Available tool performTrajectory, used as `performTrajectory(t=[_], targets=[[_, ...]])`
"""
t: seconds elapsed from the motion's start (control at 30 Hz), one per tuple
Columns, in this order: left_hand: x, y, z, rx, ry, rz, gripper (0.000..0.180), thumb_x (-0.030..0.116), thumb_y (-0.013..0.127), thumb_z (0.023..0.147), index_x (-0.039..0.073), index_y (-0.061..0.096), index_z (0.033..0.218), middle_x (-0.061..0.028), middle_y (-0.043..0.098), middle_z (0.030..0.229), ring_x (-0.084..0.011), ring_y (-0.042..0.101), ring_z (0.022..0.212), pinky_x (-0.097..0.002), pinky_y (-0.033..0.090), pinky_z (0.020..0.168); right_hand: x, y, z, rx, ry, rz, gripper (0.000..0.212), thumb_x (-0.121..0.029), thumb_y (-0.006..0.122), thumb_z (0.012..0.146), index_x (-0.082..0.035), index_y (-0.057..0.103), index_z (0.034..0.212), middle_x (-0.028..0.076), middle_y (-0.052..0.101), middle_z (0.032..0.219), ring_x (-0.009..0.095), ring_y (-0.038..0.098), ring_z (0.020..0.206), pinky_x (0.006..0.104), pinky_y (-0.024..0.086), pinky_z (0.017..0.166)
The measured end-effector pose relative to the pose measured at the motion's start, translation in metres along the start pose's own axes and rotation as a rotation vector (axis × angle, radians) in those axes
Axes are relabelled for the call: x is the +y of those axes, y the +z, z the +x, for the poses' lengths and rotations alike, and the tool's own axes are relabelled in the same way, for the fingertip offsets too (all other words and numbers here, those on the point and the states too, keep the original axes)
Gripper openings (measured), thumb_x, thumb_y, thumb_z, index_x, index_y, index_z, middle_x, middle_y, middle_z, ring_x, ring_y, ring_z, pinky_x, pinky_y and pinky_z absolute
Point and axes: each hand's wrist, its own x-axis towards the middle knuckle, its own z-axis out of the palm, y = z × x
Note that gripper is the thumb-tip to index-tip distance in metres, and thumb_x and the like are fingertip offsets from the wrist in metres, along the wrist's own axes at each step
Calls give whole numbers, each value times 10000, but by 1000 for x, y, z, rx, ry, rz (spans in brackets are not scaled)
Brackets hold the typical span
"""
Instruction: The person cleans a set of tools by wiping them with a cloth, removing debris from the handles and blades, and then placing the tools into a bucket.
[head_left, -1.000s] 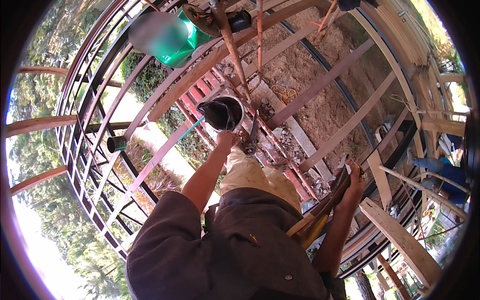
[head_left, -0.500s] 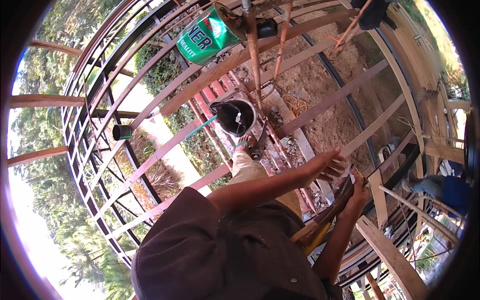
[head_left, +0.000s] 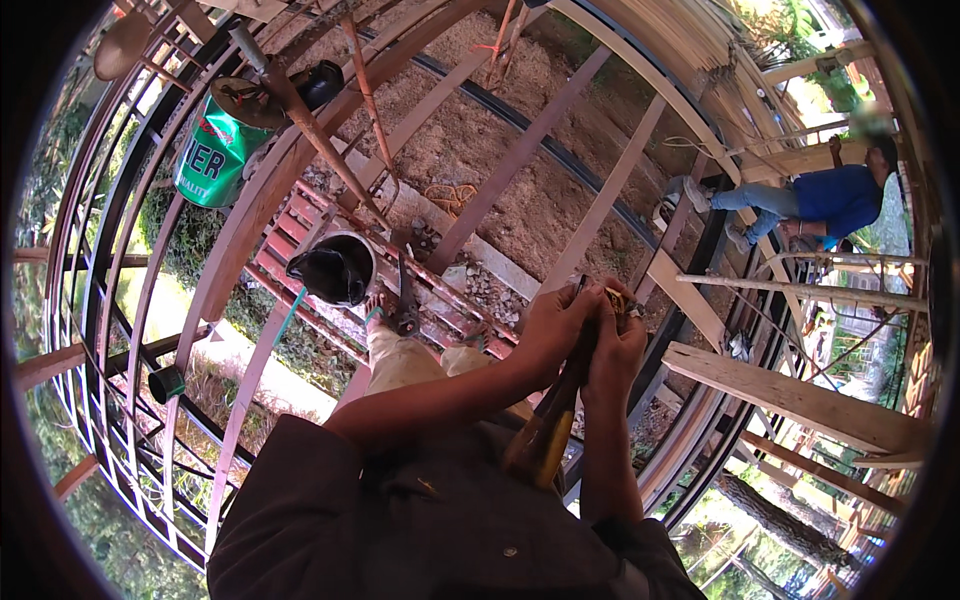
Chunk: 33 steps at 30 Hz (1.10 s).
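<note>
Right hand point(head_left: 614, 352) is grasping a yellow-and-dark object point(head_left: 546, 442); left hand point(head_left: 557, 325) is working alongside, grip unclear; next move is probably needing steadiness.

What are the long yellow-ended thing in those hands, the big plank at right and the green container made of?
Long yellow-ended thing: perhaps wood or plastic; its yellow end shines, but shadow hides detail.
Big plank: apparently bare wood, with an unpainted pale-brown face.
Green container: glossy, printed surface; thin metal or plastic, hard to tell.
</note>
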Motion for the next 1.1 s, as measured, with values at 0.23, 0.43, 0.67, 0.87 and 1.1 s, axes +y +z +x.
performTrajectory(t=[0.23, 0.43, 0.67, 0.87, 1.1], targets=[[-6, 2, 1, -62, -13, -46, 254, 323, 538, 1061, 84, 612, 1105, -1, 643, 883, -78, 620, 733, -257, 515, 625, 6, -22, 2, 19, -264, -581, 351, -230, 566, 1053, -32, 606, 1339, 104, 678, 1028, 129, 656, 925, 269, 529, 797], [-1, -17, 12, 52, -85, -137, 219, 254, 492, 1073, 72, 561, 1172, -89, 686, 987, -206, 706, 807, -331, 585, 610, -3, -25, -40, -97, -182, -555, 565, -273, 647, 989, 19, 476, 1441, 175, 568, 1225, 258, 612, 1107, 369, 535, 911], [5, -47, 9, 236, 37, -67, 239, 233, 482, 1067, 22, 525, 1171, -131, 686, 1039, -266, 735, 799, -376, 615, 613, -20, -14, -103, -510, -52, -799, 925, -298, 776, 847, 44, 274, 1544, 284, 435, 1484, 407, 511, 1336, 475, 467, 1062], [5, -56, 1, 313, 91, -74, 199, 235, 501, 1064, 53, 507, 1144, -131, 676, 1023, -279, 738, 809, -378, 624, 607, -15, -12, -109, -500, -149, -897, 807, -165, 709, 845, 87, 322, 1507, 342, 496, 1418, 464, 579, 1254, 449, 480, 1046], [12, -55, -10, 325, 174, -77, 219, 246, 477, 1068, 37, 502, 1126, -121, 653, 991, -236, 731, 797, -329, 609, 585, -31, -7, -113, -595, -95, -871, 756, -123, 614, 907, 99, 244, 1528, 363, 392, 1489, 504, 455, 1351, 502, 421, 1103]])
